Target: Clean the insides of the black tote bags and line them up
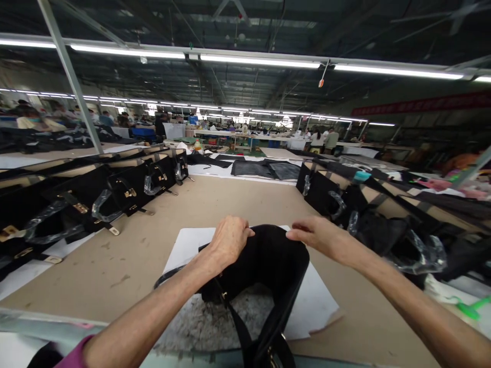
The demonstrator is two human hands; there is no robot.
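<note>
A black handbag (280, 260) stands curved on the table in front of me, its top rim bowed toward the far side. Dark straps and small gold-coloured metal fittings hang from its near side. My left hand (231, 238) is closed over the rim on the left, thumb and fingers pinching the edge. On the right, my right hand (316, 236) reaches to the rim with stretched fingers, the tips at the edge; whether they press on it is unclear. Under the bag lie white paper sheets (312, 312) and a worn grey, mottled pad (187, 327).
Rows of black handbags (132, 186) with plastic-wrapped handles line the left side; more black bags (326, 191) line the right. Flat black pieces (264, 168) lie at the table's far end. A green plastic object (468, 310) sits at right. People work at distant tables.
</note>
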